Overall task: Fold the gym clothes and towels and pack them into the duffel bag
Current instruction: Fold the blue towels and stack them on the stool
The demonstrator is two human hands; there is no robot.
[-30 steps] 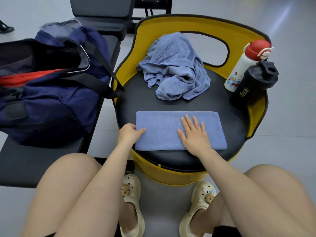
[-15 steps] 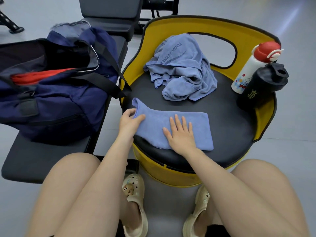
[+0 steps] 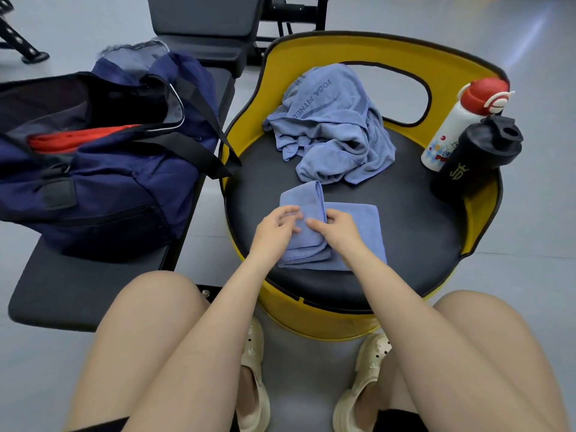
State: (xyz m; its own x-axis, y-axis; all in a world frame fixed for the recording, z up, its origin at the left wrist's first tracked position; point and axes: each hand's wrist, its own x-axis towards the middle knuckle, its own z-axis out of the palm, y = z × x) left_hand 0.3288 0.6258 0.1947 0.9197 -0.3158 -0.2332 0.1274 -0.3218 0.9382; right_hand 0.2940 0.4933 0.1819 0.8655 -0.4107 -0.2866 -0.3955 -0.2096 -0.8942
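Towel (image 3: 352, 232), blue and half folded, lies on the near part of the black seat (image 3: 405, 244) of a yellow chair as my left hand (image 3: 276, 227) pinches its turned-over left flap and my right hand (image 3: 338, 227) curls its fingers round the fold just beside it. A crumpled blue garment (image 3: 330, 129) sits farther back on the seat. The navy duffel bag (image 3: 103, 169) stands open on a bench (image 3: 62, 291) to the left; two bottles (image 3: 467, 138) stand at far right
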